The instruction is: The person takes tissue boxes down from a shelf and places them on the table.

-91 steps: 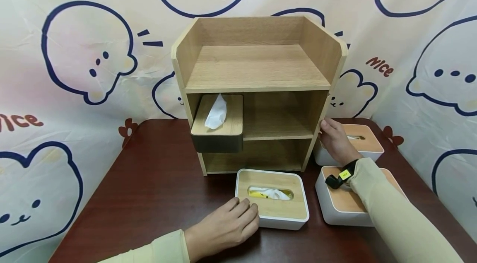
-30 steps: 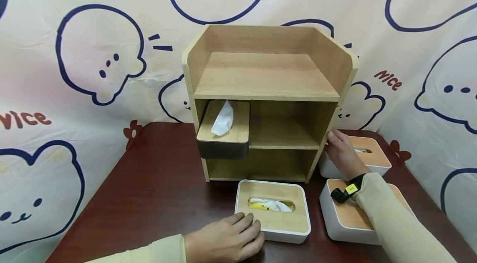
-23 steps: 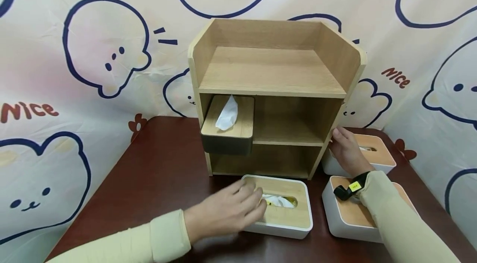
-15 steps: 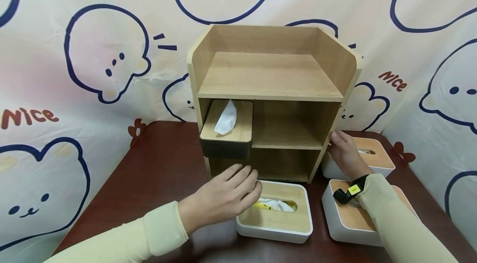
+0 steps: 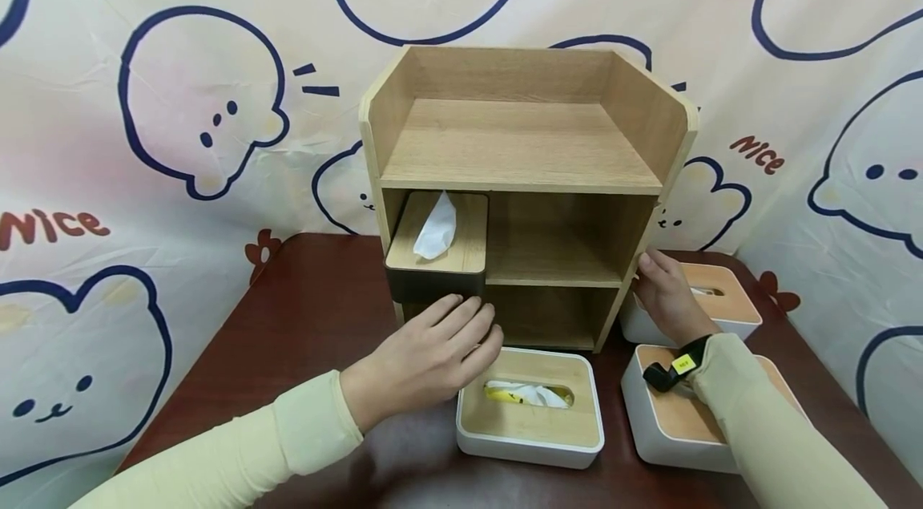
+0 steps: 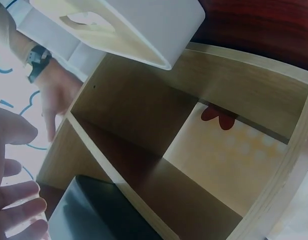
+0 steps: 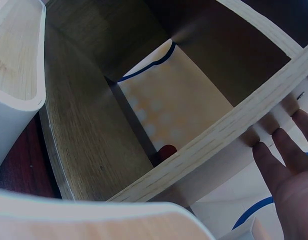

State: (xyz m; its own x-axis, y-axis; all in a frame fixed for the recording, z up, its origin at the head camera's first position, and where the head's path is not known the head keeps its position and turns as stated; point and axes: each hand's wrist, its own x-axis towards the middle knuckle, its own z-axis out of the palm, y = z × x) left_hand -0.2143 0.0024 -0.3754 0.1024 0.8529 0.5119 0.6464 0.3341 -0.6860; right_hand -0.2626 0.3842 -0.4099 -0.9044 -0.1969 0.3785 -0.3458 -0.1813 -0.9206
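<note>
A wooden shelf unit [image 5: 519, 144] stands on the table. A dark tissue box [image 5: 467, 248] with a wooden lid and a white tissue sticking out sits at the left of its middle level, its front jutting past the shelf edge. My left hand [image 5: 429, 357] is just before this box's front, fingers loosely bent and holding nothing; in the left wrist view the fingers [image 6: 18, 217] are beside the box [image 6: 101, 215]. Whether they touch it, I cannot tell. My right hand [image 5: 667, 296] rests its fingertips on the shelf's outer right side; the right wrist view shows those fingers [image 7: 274, 170] straight.
In front of the shelf lies a white tissue box [image 5: 530, 433] with a pale wooden lid. Two more white boxes with orange-tan lids, a near one [image 5: 667, 417] and a far one [image 5: 721, 304], stand to the right on the dark red table [image 5: 317, 317]. A patterned cloth [image 5: 180, 252] hangs behind.
My left hand has left the left edge of the white tissue box in front and moved up to the dark tissue box's front. My right hand stays at the shelf's side.
</note>
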